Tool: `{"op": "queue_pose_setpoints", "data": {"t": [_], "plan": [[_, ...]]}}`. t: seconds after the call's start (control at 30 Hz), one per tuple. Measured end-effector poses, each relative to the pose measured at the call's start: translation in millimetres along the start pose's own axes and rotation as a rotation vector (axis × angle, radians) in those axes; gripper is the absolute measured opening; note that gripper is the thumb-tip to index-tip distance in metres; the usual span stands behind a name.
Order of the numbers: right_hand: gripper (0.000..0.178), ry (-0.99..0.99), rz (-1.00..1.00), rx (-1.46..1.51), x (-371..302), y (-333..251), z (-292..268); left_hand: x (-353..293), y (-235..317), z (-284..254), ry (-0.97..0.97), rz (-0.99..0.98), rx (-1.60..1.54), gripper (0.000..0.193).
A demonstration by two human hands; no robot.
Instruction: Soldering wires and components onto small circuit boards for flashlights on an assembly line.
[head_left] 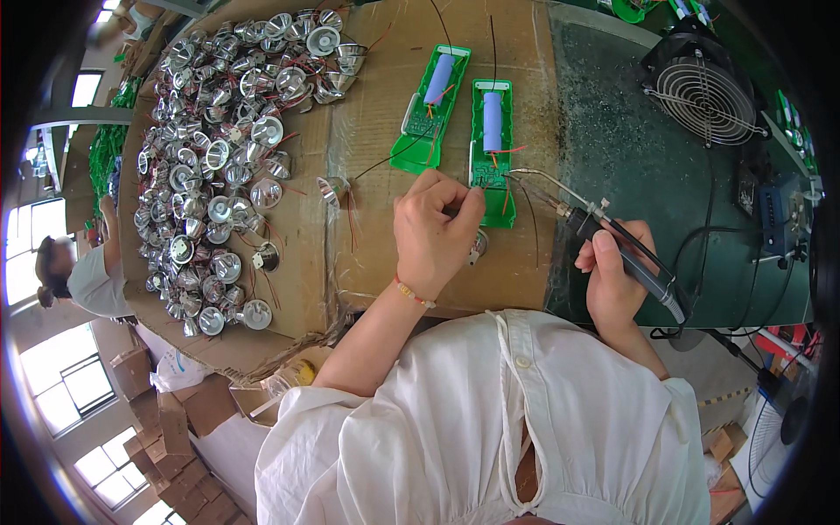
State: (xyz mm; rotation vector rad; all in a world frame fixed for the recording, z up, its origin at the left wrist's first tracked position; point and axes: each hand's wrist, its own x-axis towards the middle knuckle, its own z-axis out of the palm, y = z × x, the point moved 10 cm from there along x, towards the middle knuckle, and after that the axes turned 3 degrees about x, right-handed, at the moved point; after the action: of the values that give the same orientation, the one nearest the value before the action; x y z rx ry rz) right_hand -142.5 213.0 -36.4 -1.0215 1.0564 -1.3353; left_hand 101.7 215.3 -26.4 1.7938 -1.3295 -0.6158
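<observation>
My right hand [619, 276] grips a soldering iron [626, 255] with a thin curved metal guide tube alongside it. Its front end reaches the circuit board in the right-hand green plastic housing [500, 208]. My left hand [437, 227] is closed in a pinch at that board's left edge; what lies between the fingertips is hidden. Partly behind this hand sits a small reflector lamp cup [478, 248]. A blue-purple cylindrical battery [492, 122] lies in the housing, with red and black wires. To its left is a second green housing [415, 152] with its own battery [439, 80].
Many silvery reflector cups [219, 157] with red wires fill a cardboard tray at left. One wired cup [332, 190] lies apart on the cardboard sheet [376, 254]. A round fan [704, 98] stands at far right on the green mat [604, 114]. Another person [92, 276] is at left.
</observation>
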Motion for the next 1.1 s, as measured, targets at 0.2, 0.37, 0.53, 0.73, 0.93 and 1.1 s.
{"op": "queue_pose_setpoints", "data": {"t": [0.2, 0.37, 0.53, 0.73, 0.93, 1.1], "plan": [[0.014, -0.01, -0.01, 0.042, 1, 1, -8, -2, 8, -2, 0.009, 0.032, 0.072, 0.011], [0.014, 0.035, -0.025, 0.035, 6, -2, -30, -10, 24, -8, -0.043, 0.062, 0.289, 0.011], [0.015, 0.118, -0.075, -0.011, 15, -11, -58, 53, 52, 39, -0.19, 0.226, 0.337, 0.013], [0.013, 0.189, 0.029, 0.032, 20, 0, -68, 242, 118, 126, -0.129, 0.367, 0.517, 0.032], [0.012, 0.184, 0.052, 0.057, 23, 0, -69, 235, 145, 41, -0.031, 0.581, 0.529, 0.055], [0.012, 0.148, 0.035, 0.016, 21, -1, -63, 102, 56, 4, -0.388, 0.376, 0.808, 0.068]]}}
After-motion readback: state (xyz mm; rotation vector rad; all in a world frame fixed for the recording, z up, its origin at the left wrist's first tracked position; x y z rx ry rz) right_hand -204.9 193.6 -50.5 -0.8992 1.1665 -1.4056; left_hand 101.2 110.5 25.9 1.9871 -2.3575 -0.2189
